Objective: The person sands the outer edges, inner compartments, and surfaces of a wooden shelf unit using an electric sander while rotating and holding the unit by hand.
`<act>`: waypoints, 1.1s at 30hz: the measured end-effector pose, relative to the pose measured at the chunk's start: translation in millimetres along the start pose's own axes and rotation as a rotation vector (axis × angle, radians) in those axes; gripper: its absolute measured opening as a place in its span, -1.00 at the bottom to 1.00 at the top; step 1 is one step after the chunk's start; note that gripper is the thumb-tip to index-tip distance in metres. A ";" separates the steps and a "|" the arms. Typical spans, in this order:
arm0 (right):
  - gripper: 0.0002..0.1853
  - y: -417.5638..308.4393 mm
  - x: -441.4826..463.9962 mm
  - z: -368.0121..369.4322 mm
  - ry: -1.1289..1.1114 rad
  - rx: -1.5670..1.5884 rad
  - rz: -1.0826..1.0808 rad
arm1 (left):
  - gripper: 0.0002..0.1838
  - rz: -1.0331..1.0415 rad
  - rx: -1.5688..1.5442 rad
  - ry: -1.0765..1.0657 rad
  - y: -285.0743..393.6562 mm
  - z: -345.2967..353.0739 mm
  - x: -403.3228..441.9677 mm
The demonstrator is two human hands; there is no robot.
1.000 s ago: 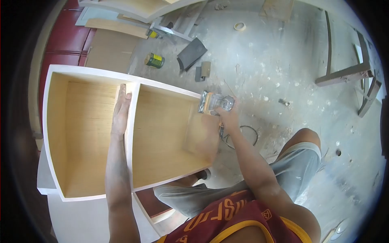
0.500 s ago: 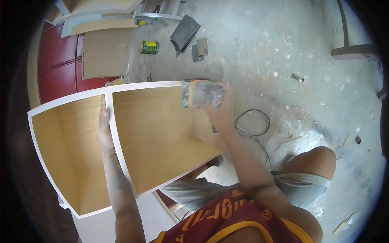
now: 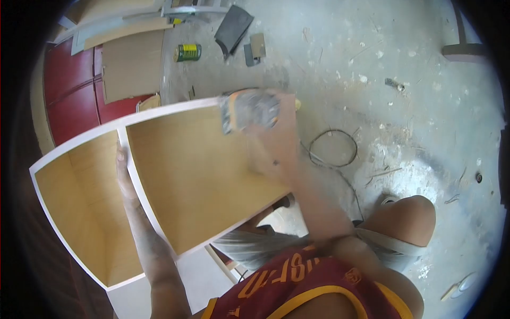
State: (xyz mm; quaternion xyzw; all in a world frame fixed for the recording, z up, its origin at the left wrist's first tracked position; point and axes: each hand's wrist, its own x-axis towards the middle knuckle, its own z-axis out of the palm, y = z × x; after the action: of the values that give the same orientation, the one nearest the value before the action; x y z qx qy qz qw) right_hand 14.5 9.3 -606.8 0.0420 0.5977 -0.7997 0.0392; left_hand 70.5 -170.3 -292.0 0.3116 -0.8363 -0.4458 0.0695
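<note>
Your right grip, blurred, is closed around the sander, its head over the far rim of the cabinet, toward the right end; the blur hides whether the pad lies flat. Your left grip is unclenched, fingers straight and laid along the divider from the side of the left compartment, apparently bracing it.

The cabinet lies before you, a little to the left, open face up, its near edge by your legs. A white panel shows below its near side.

The step in hand looks to be smoothing the pale rim. The next move seems to call for a level pad along that narrow edge, light even pressure and a firm brace at the divider, since a tilt could round the corner.

To the right, a dark cord loops on the floor. Farther out lie a green-and-yellow can, a dark sheet and two smaller pieces beside it.
</note>
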 end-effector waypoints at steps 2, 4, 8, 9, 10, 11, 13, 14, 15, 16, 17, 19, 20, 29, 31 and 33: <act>-0.16 23.8 7.8 -14.0 -0.067 0.274 0.317 | -0.25 -0.026 0.041 -0.020 -0.7 -9.2 1.2; -0.12 40.3 15.7 -29.5 -0.106 0.413 0.519 | -0.26 0.032 0.101 -0.021 -1.1 -10.1 1.5; -0.07 59.0 25.2 -35.1 -0.100 0.383 0.499 | -0.24 0.104 0.152 -0.022 -7.4 -21.9 8.5; -0.07 58.3 22.6 -33.7 -0.077 0.416 0.528 | -0.24 0.105 0.156 -0.020 -8.8 -25.6 6.8; -0.07 60.5 22.6 -32.0 -0.088 0.412 0.526 | -0.22 0.103 0.193 -0.017 -3.9 -17.4 3.3; -0.07 63.1 25.1 -30.4 -0.108 0.335 0.493 | -0.20 0.106 0.230 -0.017 -2.1 -13.9 2.4; -0.07 74.4 34.1 -32.1 -0.133 0.258 0.455 | -0.19 0.119 0.205 -0.002 -6.3 -15.6 6.1; -0.10 81.4 32.3 -39.0 -0.171 0.096 0.331 | -0.18 0.117 0.189 0.008 -8.0 -14.5 5.6; -0.12 88.2 39.1 -42.6 -0.210 -0.066 0.185 | -0.17 0.116 0.173 0.017 -10.1 -13.5 4.9; -0.12 91.8 46.9 -41.9 -0.221 -0.069 0.153 | -0.17 0.156 0.169 -0.031 -8.2 -9.8 8.8; -0.13 93.8 40.8 -40.5 -0.169 -0.109 0.023 | -0.17 0.176 0.175 -0.040 -9.7 -12.9 5.2; -0.14 100.1 28.2 -32.6 -0.113 -0.125 -0.102 | -0.17 0.108 0.133 0.013 -12.2 -23.1 1.4; -0.13 103.5 20.5 -30.5 -0.073 -0.079 -0.016 | -0.17 0.065 0.118 0.031 -13.4 -26.0 3.1; -0.16 69.7 9.5 -17.5 -0.154 -0.014 -0.213 | -0.17 -0.053 0.011 0.074 -18.9 -38.4 -0.3; -0.19 31.7 13.9 -13.1 -0.215 -0.049 -0.322 | -0.17 -0.072 0.015 0.110 -19.8 -42.5 -3.3; -0.21 12.1 17.6 -9.2 -0.271 -0.046 -0.279 | -0.16 -0.095 -0.015 0.114 -22.2 -48.5 -2.6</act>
State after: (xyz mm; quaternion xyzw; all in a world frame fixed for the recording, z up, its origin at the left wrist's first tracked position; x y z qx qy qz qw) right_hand -1.4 14.5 -622.9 -0.1501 0.6053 -0.7817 0.0089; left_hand 101.9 -211.9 -280.3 0.3752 -0.8119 -0.4362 0.0984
